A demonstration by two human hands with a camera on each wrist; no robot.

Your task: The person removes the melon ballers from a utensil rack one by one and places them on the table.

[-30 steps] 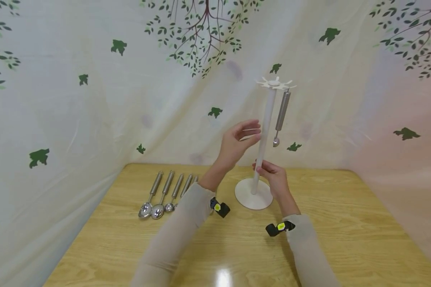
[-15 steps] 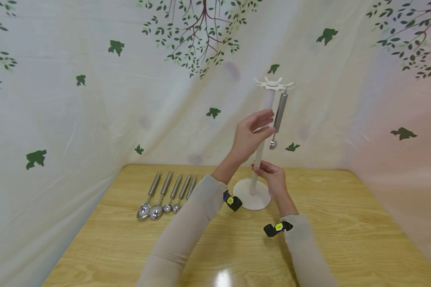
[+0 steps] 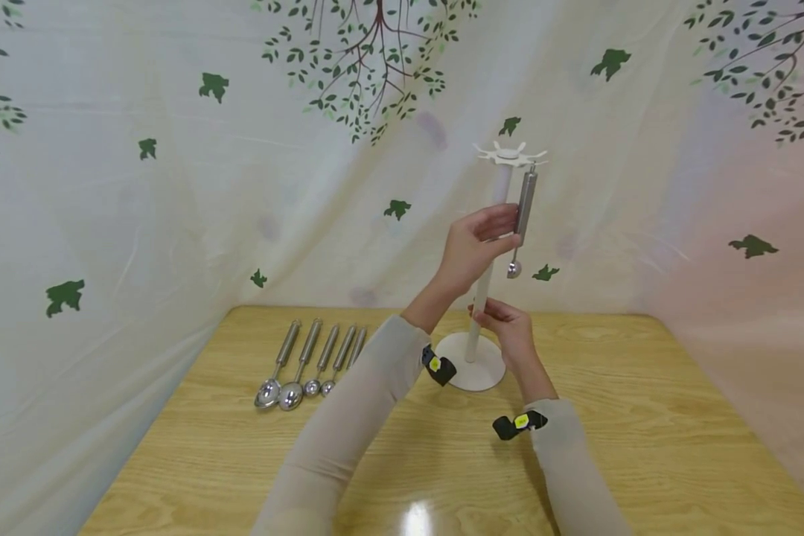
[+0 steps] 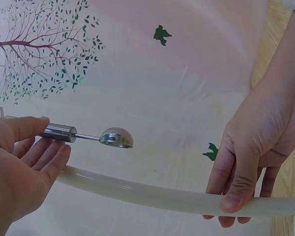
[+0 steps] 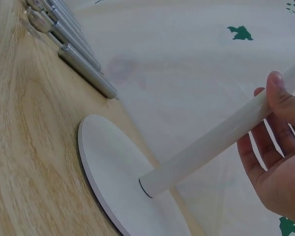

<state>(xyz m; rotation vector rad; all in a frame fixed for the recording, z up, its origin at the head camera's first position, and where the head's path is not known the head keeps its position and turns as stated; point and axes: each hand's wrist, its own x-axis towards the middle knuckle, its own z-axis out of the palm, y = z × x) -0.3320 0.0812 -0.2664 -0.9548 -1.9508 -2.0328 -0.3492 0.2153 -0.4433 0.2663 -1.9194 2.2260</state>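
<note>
A metal melon baller (image 3: pixel 527 195) hangs by its handle end from the hooked top (image 3: pixel 508 155) of a white utensil stand (image 3: pixel 482 286). My left hand (image 3: pixel 474 249) reaches across in front of the pole and pinches the lower handle, thumb on one side and fingers on the other. In the left wrist view, the round bowl (image 4: pixel 117 137) sticks out past the fingertips. Lower down, my right hand (image 3: pixel 513 333) holds the pole between thumb and fingers, above the round base (image 5: pixel 115 172).
Left of the stand, a row of several steel utensils (image 3: pixel 301 365) with round bowls lies on the wooden table (image 3: pixel 616 447), partly hidden by my left sleeve (image 3: pixel 348 424). Behind the table hangs a pale cloth (image 3: pixel 321 193) printed with leaves.
My left hand has moved right, past the pole, and has taken hold of the melon baller's handle. The right hand stays on the pole.
</note>
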